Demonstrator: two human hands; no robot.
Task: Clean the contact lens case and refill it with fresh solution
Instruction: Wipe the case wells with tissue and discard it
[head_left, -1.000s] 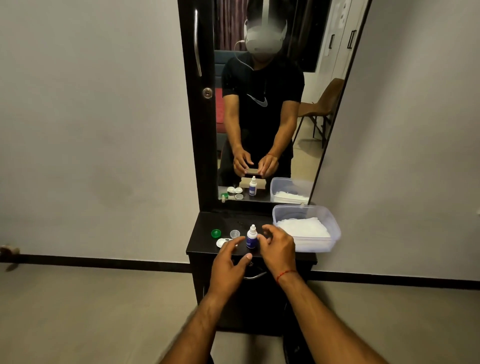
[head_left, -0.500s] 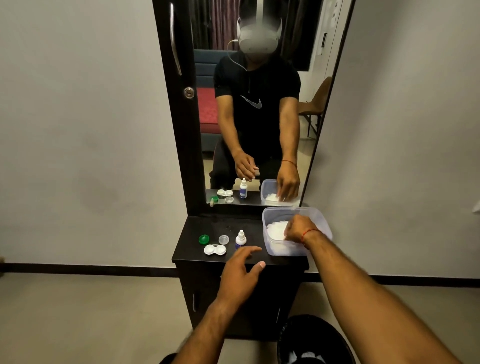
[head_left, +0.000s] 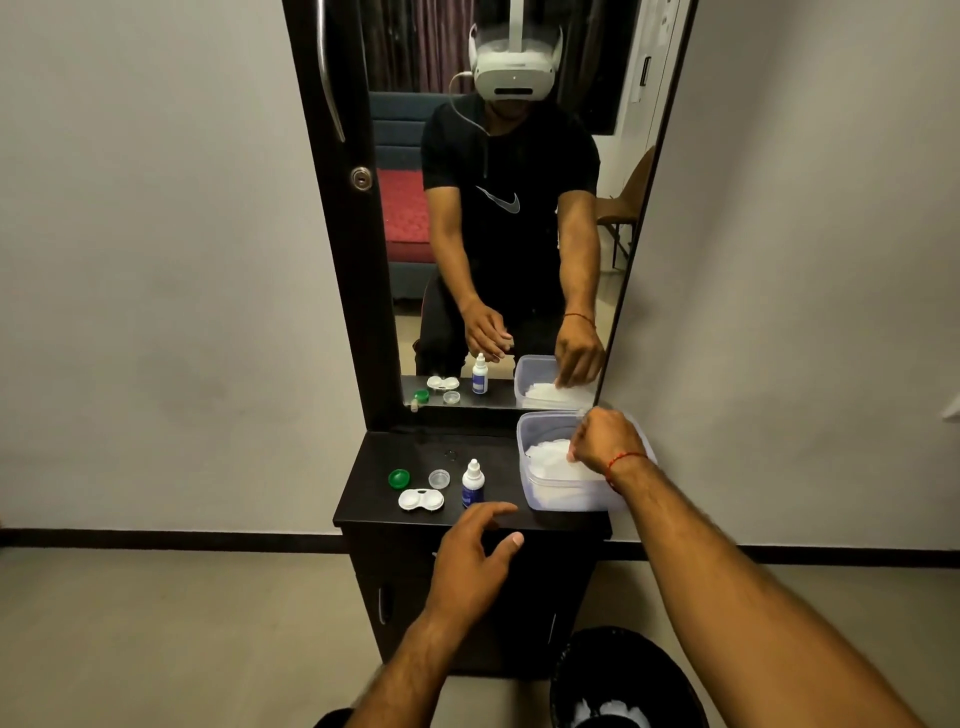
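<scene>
A white two-well contact lens case (head_left: 421, 500) lies uncapped on the black dresser top (head_left: 374, 467). Behind it sit a green cap (head_left: 399, 478) and a clear cap (head_left: 439, 478). A small white solution bottle with a blue label (head_left: 472, 484) stands just right of the case. My left hand (head_left: 475, 558) hovers with fingers apart before the dresser's front edge, below the bottle, holding nothing. My right hand (head_left: 602, 440) reaches into the clear plastic tub (head_left: 545, 501) at the right, fingers pinched on the white tissues (head_left: 548, 462) inside.
A tall mirror (head_left: 498, 208) stands behind the dresser and reflects me and the items. A black bin (head_left: 623, 675) with white waste sits on the floor at the lower right. Grey walls flank the dresser.
My right hand left the bottle area and went right into the tub onto the tissues. My left hand drew back slightly from the bottle. The view moved closer to the dresser.
</scene>
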